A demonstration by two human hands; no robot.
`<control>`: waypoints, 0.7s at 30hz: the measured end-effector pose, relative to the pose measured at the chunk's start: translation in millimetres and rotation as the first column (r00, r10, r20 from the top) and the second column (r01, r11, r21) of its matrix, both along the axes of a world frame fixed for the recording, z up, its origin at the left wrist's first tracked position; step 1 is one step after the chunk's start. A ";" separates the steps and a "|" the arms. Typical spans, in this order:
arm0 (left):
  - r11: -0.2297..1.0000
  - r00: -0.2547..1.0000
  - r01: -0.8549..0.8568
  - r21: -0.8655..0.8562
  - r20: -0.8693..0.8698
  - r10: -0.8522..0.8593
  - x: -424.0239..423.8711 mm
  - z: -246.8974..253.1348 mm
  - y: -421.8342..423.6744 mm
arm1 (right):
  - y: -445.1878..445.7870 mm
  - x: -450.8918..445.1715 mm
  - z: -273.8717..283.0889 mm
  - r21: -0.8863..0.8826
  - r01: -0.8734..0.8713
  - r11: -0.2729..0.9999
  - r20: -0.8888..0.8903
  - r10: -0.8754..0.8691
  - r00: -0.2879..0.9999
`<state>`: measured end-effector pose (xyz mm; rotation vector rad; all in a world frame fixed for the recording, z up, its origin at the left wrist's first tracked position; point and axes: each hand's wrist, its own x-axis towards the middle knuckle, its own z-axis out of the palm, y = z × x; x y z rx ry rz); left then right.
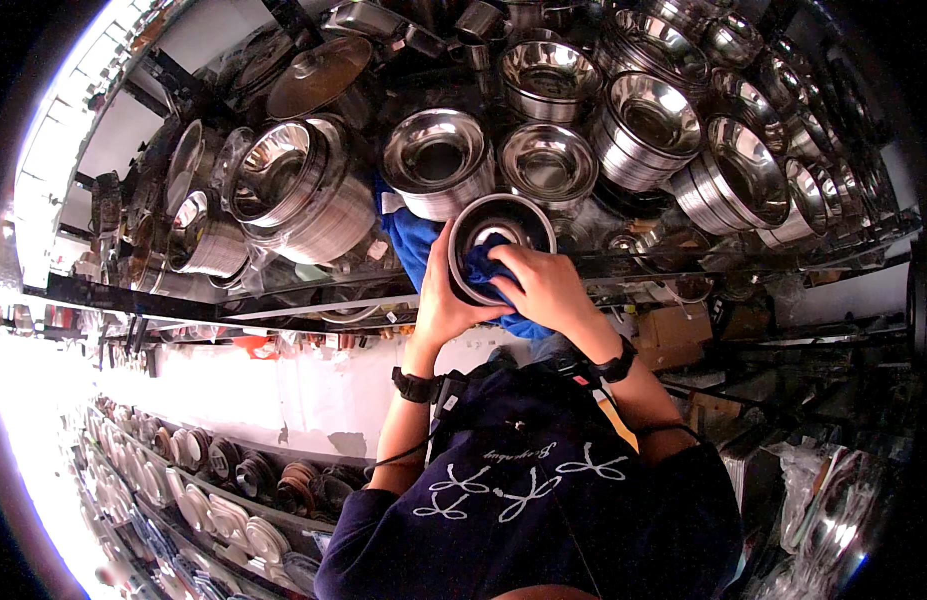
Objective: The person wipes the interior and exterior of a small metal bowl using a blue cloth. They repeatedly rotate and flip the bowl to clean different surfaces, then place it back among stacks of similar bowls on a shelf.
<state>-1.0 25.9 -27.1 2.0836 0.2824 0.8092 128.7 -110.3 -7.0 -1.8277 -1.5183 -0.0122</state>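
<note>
A round stainless steel bowl (pixel 540 217) is tilted towards me above the shelf's front edge. My left hand (pixel 444 304) grips it by its left and lower side, thumb along the near rim. Inside the bowl, my right hand (pixel 542 283) presses a bunched dark blue cloth (pixel 478 266) against the inner wall. A larger blue cloth (pixel 405 238) hangs over the shelf edge, partly hidden behind the bowl and my left hand. Just beyond stand a stack of steel basins (pixel 454 189) and a smaller steel basin stack (pixel 551 166).
More nested steel basins (pixel 651 124) crowd the right. A large stack of steel bowls (pixel 306 217), partly in plastic wrap, stands left. A pot lid (pixel 321 75) leans behind. The shelf's front rail (pixel 321 300) crosses before me. White dishes (pixel 227 517) line shelves at lower left.
</note>
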 end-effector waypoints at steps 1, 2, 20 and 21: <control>1.000 1.000 0.006 0.023 0.020 -0.007 0.5 -0.7 -0.5 | -7.1 4.1 -1.8 -0.027 0.037 0.999 0.003 -0.037 0.999; 0.999 0.999 0.012 0.047 0.039 -0.013 1.1 -0.3 -1.2 | -13.6 7.7 -2.0 -0.021 0.077 0.997 0.014 -0.077 0.997; 0.819 0.996 -0.045 0.572 -0.035 0.080 -44.1 65.3 -7.7 | -48.7 40.4 -12.5 0.098 0.317 0.943 0.015 -0.320 0.947; 0.815 0.997 -0.032 0.579 -0.041 0.069 -39.6 63.6 -10.1 | -49.2 40.4 -12.6 0.101 0.320 0.942 0.006 -0.322 0.947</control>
